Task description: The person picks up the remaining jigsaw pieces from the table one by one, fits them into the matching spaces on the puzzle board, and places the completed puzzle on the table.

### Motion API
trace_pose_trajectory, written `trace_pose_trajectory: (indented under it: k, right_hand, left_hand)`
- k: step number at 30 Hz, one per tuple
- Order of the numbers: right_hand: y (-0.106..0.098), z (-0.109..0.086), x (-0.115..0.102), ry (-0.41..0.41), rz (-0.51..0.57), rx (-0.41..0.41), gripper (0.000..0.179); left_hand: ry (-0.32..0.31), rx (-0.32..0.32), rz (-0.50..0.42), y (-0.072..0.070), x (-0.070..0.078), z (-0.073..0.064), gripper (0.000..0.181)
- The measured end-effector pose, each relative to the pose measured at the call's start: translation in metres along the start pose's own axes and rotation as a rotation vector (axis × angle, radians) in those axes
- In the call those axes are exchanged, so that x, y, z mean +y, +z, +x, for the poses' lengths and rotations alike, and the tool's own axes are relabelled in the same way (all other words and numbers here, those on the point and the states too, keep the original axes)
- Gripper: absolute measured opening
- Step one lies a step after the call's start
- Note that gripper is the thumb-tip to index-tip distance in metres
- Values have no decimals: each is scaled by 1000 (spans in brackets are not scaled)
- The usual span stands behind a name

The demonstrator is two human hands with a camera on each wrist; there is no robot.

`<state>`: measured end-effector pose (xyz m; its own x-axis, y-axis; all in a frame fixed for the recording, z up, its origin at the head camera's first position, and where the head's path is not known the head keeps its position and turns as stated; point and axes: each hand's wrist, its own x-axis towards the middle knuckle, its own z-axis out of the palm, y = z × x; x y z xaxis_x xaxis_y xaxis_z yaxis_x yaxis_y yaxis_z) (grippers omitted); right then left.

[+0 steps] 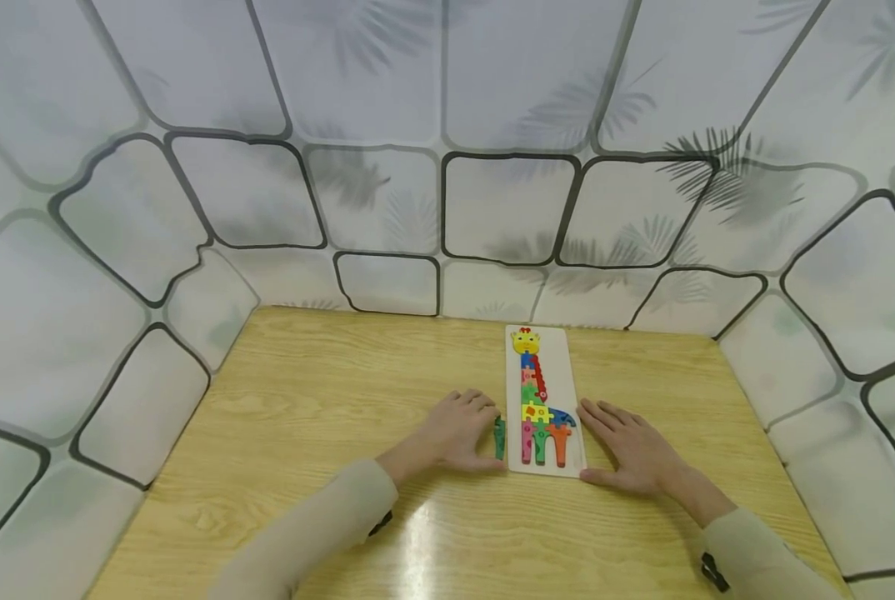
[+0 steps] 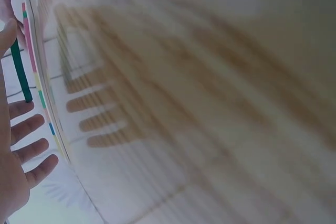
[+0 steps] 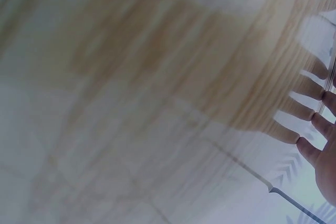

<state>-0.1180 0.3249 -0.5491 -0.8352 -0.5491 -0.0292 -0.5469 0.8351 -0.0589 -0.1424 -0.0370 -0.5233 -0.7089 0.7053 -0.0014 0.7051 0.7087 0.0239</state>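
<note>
A giraffe puzzle of brightly coloured interlocking pieces (image 1: 537, 412) lies on a white rectangular board (image 1: 556, 358). Left of the board's lower half is my left hand (image 1: 462, 433). It holds a long, dark green puzzle piece (image 1: 499, 437) between thumb and index finger, its other fingers spread. In the left wrist view, the green piece (image 2: 21, 72) spans from thumb to index finger, above the table. My right hand (image 1: 631, 450) rests flat on the table with fingers extended, fingertips and thumb at the board's right edge. The right wrist view shows these fingers (image 3: 323, 124) meeting their reflections.
The glossy light wood table (image 1: 305, 375) reflects light near its front. White walls (image 1: 372, 200) with dark stone-like outlines and leaf prints enclose its back and sides.
</note>
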Motion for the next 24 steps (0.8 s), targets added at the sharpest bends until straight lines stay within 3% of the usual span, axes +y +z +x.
trace_pose_trajectory:
  k: [15, 24]
  right_hand:
    - [-3, 1, -1, -4, -2, 3, 102]
    - [-4, -1, -1, -30, 3, 56, 100]
  left_hand:
    - [13, -16, -16, -6, 14, 14, 91]
    - [41, -8, 23, -5, 22, 22, 93]
